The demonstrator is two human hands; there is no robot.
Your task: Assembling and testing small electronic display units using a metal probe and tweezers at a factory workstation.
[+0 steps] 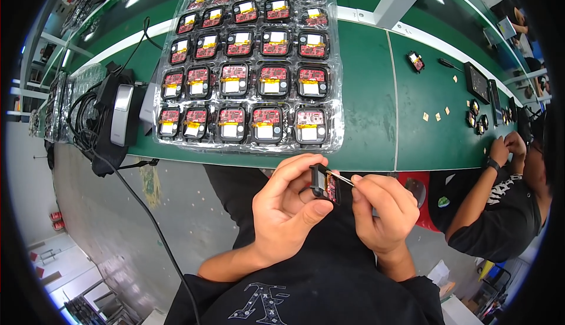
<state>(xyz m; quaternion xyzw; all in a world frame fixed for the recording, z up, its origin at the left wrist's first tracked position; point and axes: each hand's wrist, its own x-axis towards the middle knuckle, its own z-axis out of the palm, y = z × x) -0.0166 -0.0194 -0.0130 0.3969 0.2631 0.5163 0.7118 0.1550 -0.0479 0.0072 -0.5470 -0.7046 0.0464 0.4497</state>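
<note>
Between the thumb and fingers of my left hand is a black watch case, tilted on its side, with a red circuit board and a bit of yellow tape showing inside. My right hand pinches thin metal tweezers, whose tip reaches the open side of the case; whether it grips a part there is too small to tell. Both hands are in front of the table's near edge, above my lap. Just beyond them lies a clear plastic tray filled with rows of similar open watch cases.
A green table spans the view. At left stand a silver-and-black device and tangled black cables. Toward the right lie a loose watch module, a screwdriver and small yellowish pieces. A co-worker sits at right, hands over the table.
</note>
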